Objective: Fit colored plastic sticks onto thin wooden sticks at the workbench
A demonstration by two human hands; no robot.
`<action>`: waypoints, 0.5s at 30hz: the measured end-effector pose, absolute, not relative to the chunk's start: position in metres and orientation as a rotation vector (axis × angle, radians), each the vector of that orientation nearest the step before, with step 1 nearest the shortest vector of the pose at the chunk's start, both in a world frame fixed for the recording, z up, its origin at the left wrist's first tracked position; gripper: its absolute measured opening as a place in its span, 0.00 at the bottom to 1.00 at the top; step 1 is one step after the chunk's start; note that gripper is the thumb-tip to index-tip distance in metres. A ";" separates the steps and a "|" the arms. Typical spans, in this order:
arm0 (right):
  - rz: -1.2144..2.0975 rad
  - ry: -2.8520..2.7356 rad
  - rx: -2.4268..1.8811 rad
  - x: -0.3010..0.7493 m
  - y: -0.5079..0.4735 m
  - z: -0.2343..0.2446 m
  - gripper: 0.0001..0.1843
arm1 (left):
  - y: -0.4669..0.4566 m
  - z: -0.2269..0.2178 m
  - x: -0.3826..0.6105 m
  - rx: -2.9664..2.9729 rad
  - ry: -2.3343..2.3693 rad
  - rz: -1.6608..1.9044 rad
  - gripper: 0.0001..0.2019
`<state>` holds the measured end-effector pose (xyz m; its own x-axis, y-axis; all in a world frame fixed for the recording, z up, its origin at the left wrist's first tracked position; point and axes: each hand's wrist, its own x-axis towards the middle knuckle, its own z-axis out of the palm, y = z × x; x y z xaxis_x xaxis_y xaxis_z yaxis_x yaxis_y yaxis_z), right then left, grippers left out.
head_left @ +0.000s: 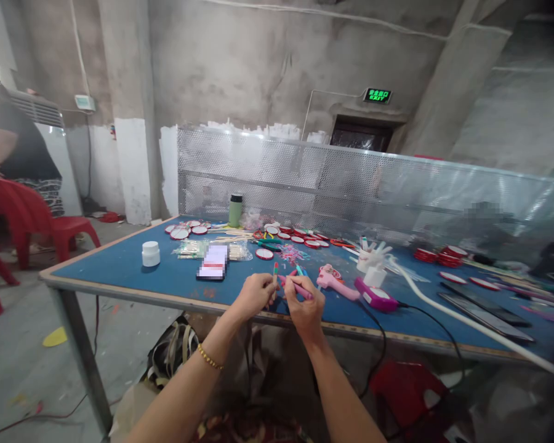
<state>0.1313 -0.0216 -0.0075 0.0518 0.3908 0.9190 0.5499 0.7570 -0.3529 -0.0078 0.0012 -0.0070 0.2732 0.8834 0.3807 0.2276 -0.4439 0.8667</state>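
Note:
Just above the table's front edge, my left hand (257, 294) pinches a thin wooden stick (276, 282) with a green and red tip pointing up. My right hand (308, 307) is closed around a pink pen (300, 288), tilted with its front end toward the stick. The two hands are close together; whether the pen touches the stick I cannot tell. Right of my right hand lies a pink pistol-shaped tool (337, 283). Beyond the hands is a pile of small pink and blue pieces (292, 253).
A phone (213, 261) and a white jar (151, 253) stand to the left on the blue table (120, 271). Round red-rimmed discs (264, 253) and a green bottle (235, 211) are farther back. A purple device (376, 295) trails a cable. A person (18, 141) is at far left.

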 end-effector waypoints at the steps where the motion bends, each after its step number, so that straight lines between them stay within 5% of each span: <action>1: -0.148 -1.567 -0.783 0.131 -0.021 -0.007 0.09 | 0.001 -0.007 -0.008 1.840 1.005 1.189 0.12; 15: -0.120 -1.567 -0.787 0.130 -0.023 -0.005 0.09 | 0.001 -0.006 -0.009 1.850 1.031 1.170 0.12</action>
